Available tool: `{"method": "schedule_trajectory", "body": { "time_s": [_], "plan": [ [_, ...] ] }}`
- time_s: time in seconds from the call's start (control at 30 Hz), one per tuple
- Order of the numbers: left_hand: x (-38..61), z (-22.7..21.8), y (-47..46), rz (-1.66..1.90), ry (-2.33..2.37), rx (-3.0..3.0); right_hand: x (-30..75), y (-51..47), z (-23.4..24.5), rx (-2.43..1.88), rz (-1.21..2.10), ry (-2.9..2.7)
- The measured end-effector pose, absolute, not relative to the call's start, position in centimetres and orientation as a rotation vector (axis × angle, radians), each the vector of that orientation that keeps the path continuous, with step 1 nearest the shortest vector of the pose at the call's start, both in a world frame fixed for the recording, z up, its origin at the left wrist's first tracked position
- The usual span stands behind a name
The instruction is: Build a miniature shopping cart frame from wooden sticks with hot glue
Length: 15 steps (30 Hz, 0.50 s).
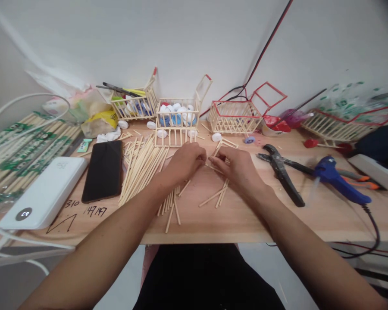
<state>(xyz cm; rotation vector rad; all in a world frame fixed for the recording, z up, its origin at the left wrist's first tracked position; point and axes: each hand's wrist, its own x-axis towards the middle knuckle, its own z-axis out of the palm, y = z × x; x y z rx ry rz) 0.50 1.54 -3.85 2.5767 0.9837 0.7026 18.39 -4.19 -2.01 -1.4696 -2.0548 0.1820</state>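
Observation:
My left hand (190,160) is curled over the table with its fingertips pressed together; whatever they hold is hidden. Close to its right, my right hand (237,164) pinches a thin wooden stick (216,169) that points toward the left hand. A small frame of glued sticks (228,143) shows just behind the right fingers; I cannot tell if they touch it. Several loose sticks (213,197) lie below the right hand. A large pile of sticks (144,165) spreads beside and under my left forearm. Behind the left hand stands a flat stick lattice (171,137).
Along the wall stand small stick carts, one with white and blue caps (177,116) and one red-rimmed (234,116). At right lie cutting pliers (281,174) and a blue glue gun (339,181). A phone (102,171), power bank (45,191) and packaged chopsticks (29,150) occupy the left.

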Motion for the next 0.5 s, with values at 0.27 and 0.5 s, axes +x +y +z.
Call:
{"method": "schedule_trajectory", "body": {
  "time_s": [0.27,0.5],
  "plan": [
    [0.49,-3.85,1.53,0.711,1.001,2.552,18.21,-4.35,-1.81,-1.48,0.171,-2.047],
    [0.5,-3.86,1.56,0.704,1.005,2.532,18.23,-4.3,-1.83,-1.493,0.192,-2.059]
  ]
}}
